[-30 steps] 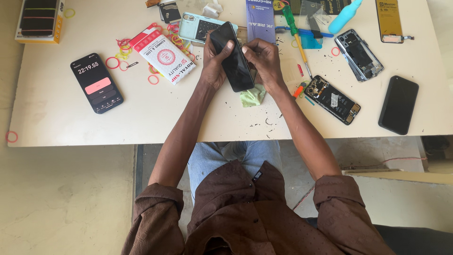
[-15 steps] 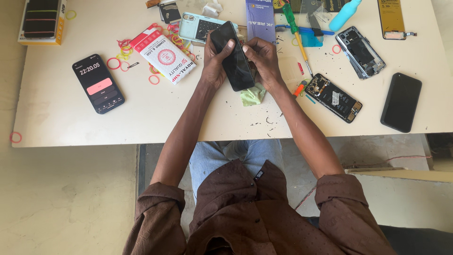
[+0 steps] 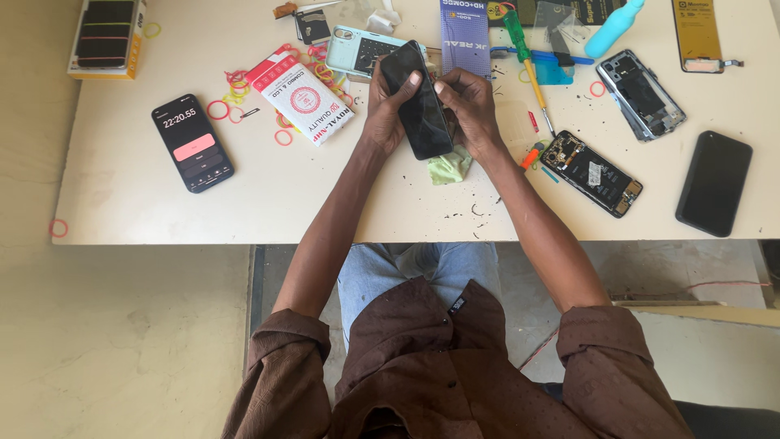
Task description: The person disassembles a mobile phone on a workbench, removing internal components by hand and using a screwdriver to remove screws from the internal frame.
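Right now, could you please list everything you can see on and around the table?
black phone: 1, black, held in both hands above table centre
green cloth: 1, pale green, under the hands
timer phone: 1, black, screen lit, left
red-and-white packet: 1, left of hands
rubber bands: many, pink and yellow, upper left; one on the floor
opened phones: 2, backs off, right
dark phone: 1, far right
screwdriver: 1, green handle, top
blue packet: 1, top centre
box: 1, yellow-edged, top left
table: 1, cream
left hand: grips phone's left edge
right hand: fingers at phone's right edge
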